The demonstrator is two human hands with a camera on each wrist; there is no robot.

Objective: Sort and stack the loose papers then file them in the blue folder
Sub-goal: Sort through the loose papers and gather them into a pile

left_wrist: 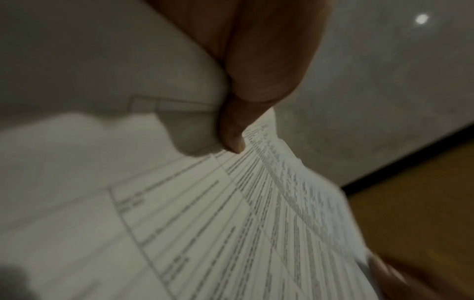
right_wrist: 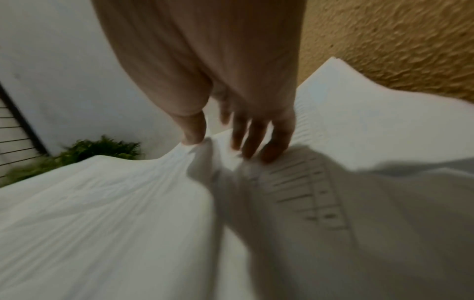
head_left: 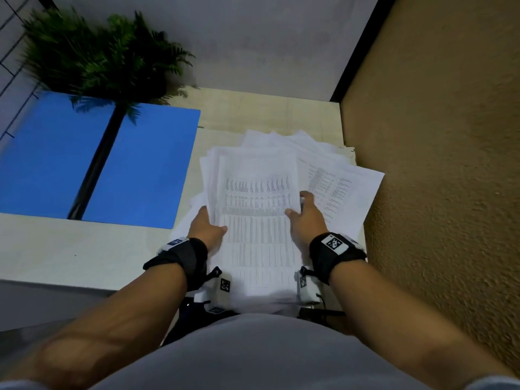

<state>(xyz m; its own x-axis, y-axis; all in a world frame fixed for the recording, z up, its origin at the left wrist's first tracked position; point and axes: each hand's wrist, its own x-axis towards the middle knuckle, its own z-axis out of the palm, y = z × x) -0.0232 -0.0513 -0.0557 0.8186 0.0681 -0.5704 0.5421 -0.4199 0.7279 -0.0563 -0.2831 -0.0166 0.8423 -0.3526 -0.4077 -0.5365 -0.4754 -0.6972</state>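
An open blue folder (head_left: 98, 159) lies flat on the left of the table. To its right sits a fanned pile of loose printed papers (head_left: 340, 178), with a squared stack of sheets (head_left: 259, 215) on top. My left hand (head_left: 209, 223) grips the stack's left edge; in the left wrist view its thumb (left_wrist: 256, 81) presses down on the printed top sheet (left_wrist: 231, 233). My right hand (head_left: 301, 209) holds the stack's right edge. Its thumb (right_wrist: 195, 130) is on top, and its fingers (right_wrist: 256, 138) reach past the edge onto a lower sheet (right_wrist: 320, 192).
A fern-like potted plant (head_left: 107, 57) overhangs the folder's far edge. A brown textured wall (head_left: 436, 164) runs close along the right of the papers. The pale table (head_left: 84, 257) ends near my body; a grey wall stands behind.
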